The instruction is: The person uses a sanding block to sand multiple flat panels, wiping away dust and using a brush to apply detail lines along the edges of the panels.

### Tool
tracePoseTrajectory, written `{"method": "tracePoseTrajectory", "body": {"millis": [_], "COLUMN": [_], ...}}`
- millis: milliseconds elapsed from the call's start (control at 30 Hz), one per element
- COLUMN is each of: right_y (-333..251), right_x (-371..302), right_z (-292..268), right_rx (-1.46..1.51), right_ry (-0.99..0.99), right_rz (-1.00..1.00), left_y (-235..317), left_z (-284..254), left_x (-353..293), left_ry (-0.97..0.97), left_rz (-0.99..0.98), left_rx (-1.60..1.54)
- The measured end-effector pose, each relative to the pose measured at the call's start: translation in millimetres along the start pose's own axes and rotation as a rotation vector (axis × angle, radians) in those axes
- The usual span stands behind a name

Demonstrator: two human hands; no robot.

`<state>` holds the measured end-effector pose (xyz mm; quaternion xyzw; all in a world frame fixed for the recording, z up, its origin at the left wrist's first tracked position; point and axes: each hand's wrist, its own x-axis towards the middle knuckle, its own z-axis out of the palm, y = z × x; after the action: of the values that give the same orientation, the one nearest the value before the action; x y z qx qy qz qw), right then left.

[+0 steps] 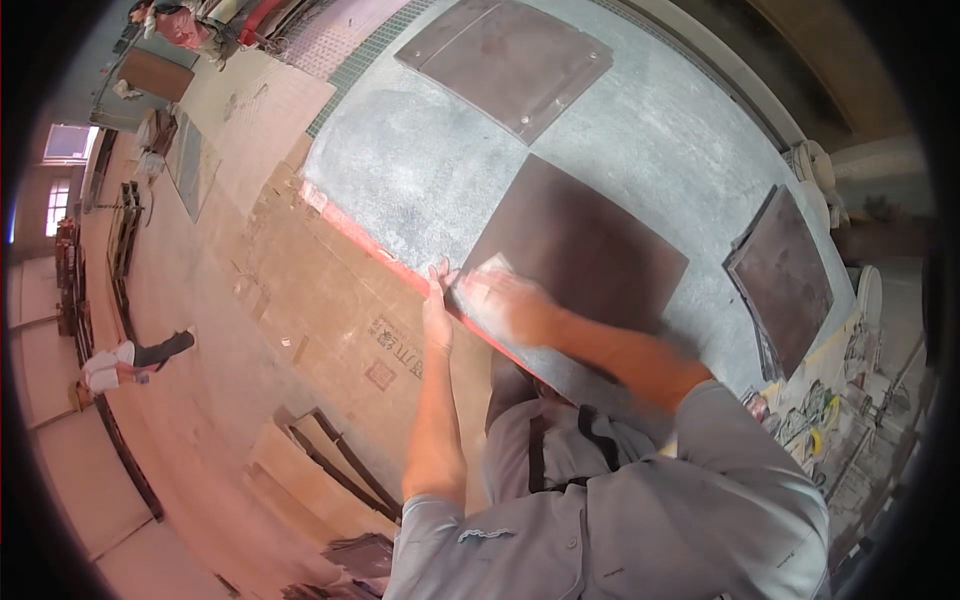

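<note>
A flat, dark brown square panel [590,240] lies on the pale blue-grey tabletop [400,160], one corner reaching the red front edge. At that corner is my left hand [437,295], its fingers stretched out and a little apart, next to the panel's edge. My right hand [515,305] is over the near left part of the panel, smeared by motion. Its fingers look closed around something whitish [492,268], too blurred to name. A shadow darkens the panel's middle.
Another brown panel [500,60] lies at the far side, and a stack of brown sheets [785,280] at the right. Brown cardboard [330,290] covers the floor beside the table. Boards [320,460] lean at lower left. Another person [125,365] is farther off at left.
</note>
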<state>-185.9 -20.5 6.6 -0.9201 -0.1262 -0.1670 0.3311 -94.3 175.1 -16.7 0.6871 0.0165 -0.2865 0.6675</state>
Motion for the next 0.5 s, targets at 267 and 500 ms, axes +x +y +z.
{"method": "tracePoseTrajectory", "body": {"millis": [267,500], "right_y": [-16.0,12.4], "right_x": [-42.2,-53.2], "right_z": [-14.9,-30.5], "right_rx": [-0.049,-0.223], "right_ry": [-0.12,0.018], "right_rz": [-0.005,0.166], "left_y": [-8.8,-15.8], "left_z": [3.1,10.6], "left_x": [4.0,2.2], "left_ry": [-0.018,0.008], "left_rz": [0.211,0.27], "left_rx": [0.37,0.379]}}
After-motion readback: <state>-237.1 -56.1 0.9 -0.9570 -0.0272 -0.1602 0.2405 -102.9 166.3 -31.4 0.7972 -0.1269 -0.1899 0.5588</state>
